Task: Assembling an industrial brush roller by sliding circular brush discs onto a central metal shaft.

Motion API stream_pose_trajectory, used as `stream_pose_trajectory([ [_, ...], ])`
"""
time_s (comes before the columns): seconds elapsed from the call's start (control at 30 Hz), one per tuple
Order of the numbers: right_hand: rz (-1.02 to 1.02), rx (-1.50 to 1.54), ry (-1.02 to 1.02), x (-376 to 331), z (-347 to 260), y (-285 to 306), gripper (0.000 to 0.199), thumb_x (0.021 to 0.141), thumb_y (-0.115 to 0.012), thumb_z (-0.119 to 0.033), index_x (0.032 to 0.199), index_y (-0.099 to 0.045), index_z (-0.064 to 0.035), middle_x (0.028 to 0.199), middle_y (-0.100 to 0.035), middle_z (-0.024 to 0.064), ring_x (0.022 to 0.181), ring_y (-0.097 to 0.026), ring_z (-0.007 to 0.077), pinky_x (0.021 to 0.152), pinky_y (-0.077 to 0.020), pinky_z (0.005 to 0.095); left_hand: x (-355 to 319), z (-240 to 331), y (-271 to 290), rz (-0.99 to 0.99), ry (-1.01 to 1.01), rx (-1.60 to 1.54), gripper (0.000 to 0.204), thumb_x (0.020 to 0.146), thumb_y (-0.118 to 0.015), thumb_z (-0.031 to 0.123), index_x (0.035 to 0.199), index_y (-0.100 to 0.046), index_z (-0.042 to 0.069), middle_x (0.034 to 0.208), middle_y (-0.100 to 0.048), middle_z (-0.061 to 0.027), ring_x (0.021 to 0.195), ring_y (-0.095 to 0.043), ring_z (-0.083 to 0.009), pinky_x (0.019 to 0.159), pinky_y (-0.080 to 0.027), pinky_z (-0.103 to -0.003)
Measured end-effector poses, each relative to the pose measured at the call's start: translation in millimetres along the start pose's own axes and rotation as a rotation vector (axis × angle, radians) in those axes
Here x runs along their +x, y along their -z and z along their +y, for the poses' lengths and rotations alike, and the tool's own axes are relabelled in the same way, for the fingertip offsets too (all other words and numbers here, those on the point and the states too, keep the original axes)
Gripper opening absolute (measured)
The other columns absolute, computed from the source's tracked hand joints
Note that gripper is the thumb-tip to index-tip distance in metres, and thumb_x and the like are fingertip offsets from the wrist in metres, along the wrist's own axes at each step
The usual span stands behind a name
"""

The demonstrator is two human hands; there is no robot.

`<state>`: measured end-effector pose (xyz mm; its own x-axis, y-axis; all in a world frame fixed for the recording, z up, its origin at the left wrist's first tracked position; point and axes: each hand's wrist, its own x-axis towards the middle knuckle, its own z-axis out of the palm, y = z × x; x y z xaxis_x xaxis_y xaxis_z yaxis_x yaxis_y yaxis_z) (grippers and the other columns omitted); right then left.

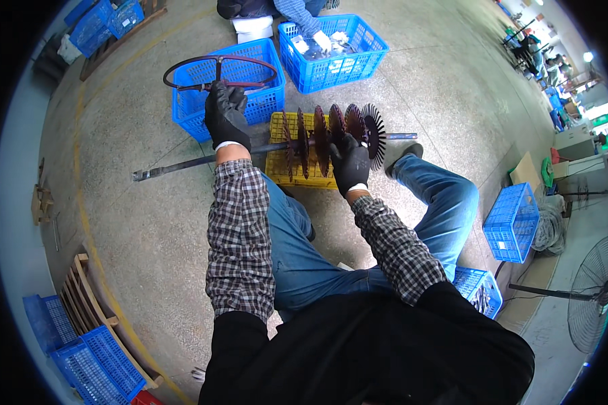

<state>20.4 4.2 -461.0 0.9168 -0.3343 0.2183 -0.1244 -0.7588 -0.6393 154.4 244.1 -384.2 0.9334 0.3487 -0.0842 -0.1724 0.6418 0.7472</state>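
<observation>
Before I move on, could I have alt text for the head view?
A person's black-gloved left hand holds up a dark hoop; the right hand is among toothed discs on a long metal rod over a yellow crate. Blue crates stand beyond.

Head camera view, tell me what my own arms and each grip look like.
Your left grip and right grip wear black gloves, with white bands at the wrist. Black-and-white checked sleeves come next, then plain black sleeves higher up.

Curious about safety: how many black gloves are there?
2: one on the left hand, holding a dark ring; one on the right hand, at the toothed discs. Others may be hidden.
</observation>
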Motion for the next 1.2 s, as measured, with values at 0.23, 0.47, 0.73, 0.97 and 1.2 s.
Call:
stream_pose_trajectory([
  [0.23,0.050,-0.074,0.029,-16,-33,-9,0.042,0.084,-0.073,-0.029,0.112,-0.066,0.0014,0.097,-0.070,0.0209,0.080,-0.066,0.0393,0.071,-0.0518,0.0445,-2,3,3,0.026,-0.005,-0.014,0.035,0.100,-0.063,0.032,0.122,-0.060,0.004,0.113,-0.066,-0.0166,0.098,-0.067,-0.0272,0.096,-0.051,-0.042],
  [0.47,0.124,-0.003,0.106,-21,-36,-20,0.033,0.085,-0.071,-0.026,0.108,-0.066,-0.0033,0.093,-0.067,0.0193,0.080,-0.064,0.0392,0.069,-0.0512,0.0464,3,-1,6,-0.021,0.017,-0.040,0.035,0.100,-0.063,0.031,0.123,-0.061,0.005,0.113,-0.066,-0.0167,0.099,-0.066,-0.0278,0.095,-0.051,-0.044],
  [0.73,-0.317,0.051,0.337,-28,-11,-14,0.031,0.093,-0.062,-0.022,0.117,-0.067,-0.0028,0.102,-0.071,0.0180,0.089,-0.065,0.0361,0.077,-0.0520,0.0410,11,-11,13,-0.158,0.046,0.089,0.035,0.100,-0.061,0.030,0.124,-0.060,0.005,0.112,-0.067,-0.0137,0.099,-0.067,-0.0243,0.093,-0.052,-0.040],
  [0.97,-0.234,0.457,-0.081,6,25,85,0.029,0.099,-0.058,-0.019,0.117,-0.068,0.0012,0.108,-0.071,0.0139,0.093,-0.065,0.0235,0.084,-0.0502,0.0319,5,-28,0,-0.644,-0.287,0.638,0.036,0.104,-0.053,0.024,0.135,-0.057,0.006,0.133,-0.061,-0.0121,0.106,-0.066,-0.0233,0.100,-0.050,-0.036],
  [1.2,-0.152,0.629,0.072,22,4,203,0.048,0.096,-0.064,-0.022,0.136,-0.055,0.0016,0.131,-0.061,0.0148,0.117,-0.059,0.0222,0.102,-0.0441,0.0298,-49,-45,-61,-1.004,-0.461,0.916,0.037,0.101,-0.056,0.017,0.135,-0.056,0.004,0.128,-0.063,-0.0105,0.104,-0.067,-0.0211,0.092,-0.054,-0.034],
])
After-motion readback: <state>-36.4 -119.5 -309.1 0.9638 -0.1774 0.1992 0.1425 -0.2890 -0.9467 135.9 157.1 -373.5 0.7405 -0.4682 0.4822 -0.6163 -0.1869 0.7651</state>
